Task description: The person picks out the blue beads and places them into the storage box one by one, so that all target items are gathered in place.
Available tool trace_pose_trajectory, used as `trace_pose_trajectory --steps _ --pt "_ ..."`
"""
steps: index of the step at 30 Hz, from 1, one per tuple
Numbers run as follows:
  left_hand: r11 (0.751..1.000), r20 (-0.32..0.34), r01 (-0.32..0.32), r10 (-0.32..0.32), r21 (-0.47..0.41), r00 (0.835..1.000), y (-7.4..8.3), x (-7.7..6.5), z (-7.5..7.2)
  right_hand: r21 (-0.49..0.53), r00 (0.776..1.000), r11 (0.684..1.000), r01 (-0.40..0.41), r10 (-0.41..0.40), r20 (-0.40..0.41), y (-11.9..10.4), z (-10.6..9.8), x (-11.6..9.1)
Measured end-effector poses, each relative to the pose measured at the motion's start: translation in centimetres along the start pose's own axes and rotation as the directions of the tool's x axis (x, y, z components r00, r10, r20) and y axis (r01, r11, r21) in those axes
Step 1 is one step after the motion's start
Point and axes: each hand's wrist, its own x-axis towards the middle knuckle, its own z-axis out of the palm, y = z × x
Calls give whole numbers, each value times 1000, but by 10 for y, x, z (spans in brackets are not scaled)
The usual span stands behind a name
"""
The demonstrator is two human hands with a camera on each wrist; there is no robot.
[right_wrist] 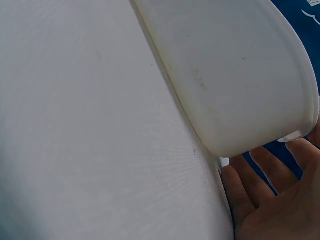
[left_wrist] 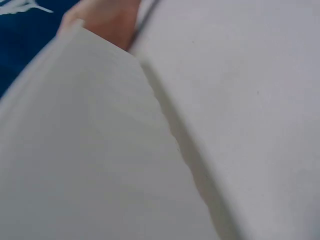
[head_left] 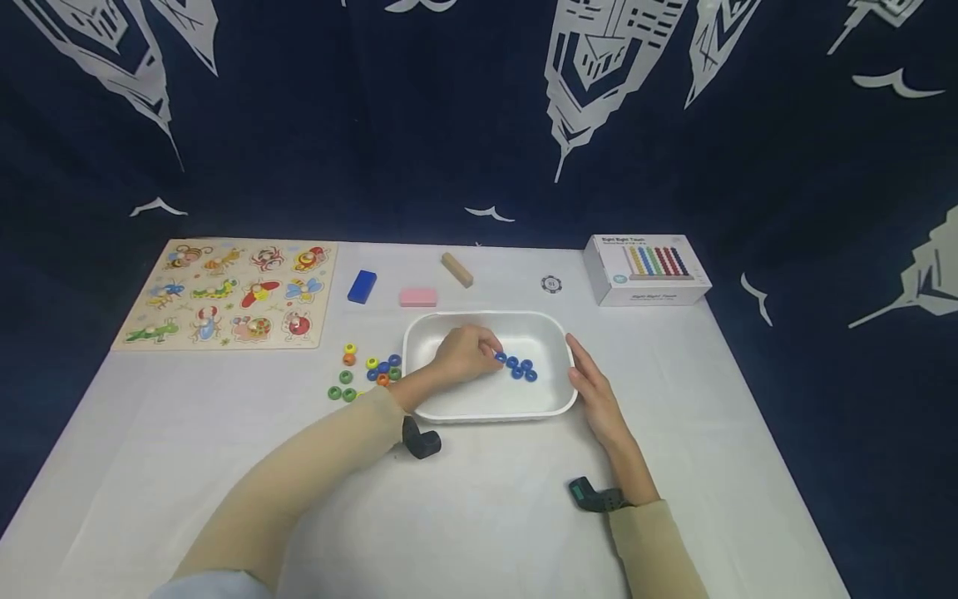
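In the head view a white tray stands mid-table with several blue beads inside, right of its middle. My left hand reaches over the tray's left side and pinches a blue bead between thumb and fingertips, beside the others. At the tray's right end my right hand rests its fingers against the outer wall. The right wrist view shows that right hand with fairly straight fingers along the end of the tray. The left wrist view catches only part of the left hand at the top; its fingertips are hidden.
Left of the tray lie loose green beads, yellow, orange and blue ones among them. Behind stand an insect puzzle board, a blue block, a pink block, a wooden block, a round chip and a white box.
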Motion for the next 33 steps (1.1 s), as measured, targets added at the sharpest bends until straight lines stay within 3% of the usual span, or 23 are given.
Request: trace_pose_trajectory --steps 3,8,10,12,14,18,20,23,29,33 --pt "994 38 10 -14 105 999 -1 5 5 -10 1000 1000 -7 7 -5 0 0 0" --pt "982 65 -8 -4 186 998 2 4 7 11 1000 1000 -6 6 -3 -1 0 -1" --pt "980 33 -29 23 199 999 4 -3 2 11 1000 1000 -12 12 -1 0 1 -1" --pt "985 -52 -78 87 157 995 7 -17 -7 6 1000 1000 -14 14 -1 0 2 -1" --pt "984 -176 -148 163 96 971 9 -37 -21 1 1000 1000 -16 16 -2 1 3 -1" --pt "954 -414 -298 257 -37 873 -2 -86 -48 -3 1000 1000 -18 18 -7 -2 0 -1" --pt "947 -481 -312 239 -77 844 -17 -109 -57 -8 1000 1000 -23 23 -9 -3 -1 -1" --pt "946 -546 -296 179 -134 819 -51 -131 -58 -18 1000 1000 -24 24 -14 -3 -2 -1" --pt "969 -555 -106 -38 -225 831 -103 -153 -42 -22 1000 999 -28 28 -11 -2 -1 -1" --pt "968 -567 -94 -55 -231 822 -117 -155 -34 -19 999 999 -34 34 -9 -2 1 0"
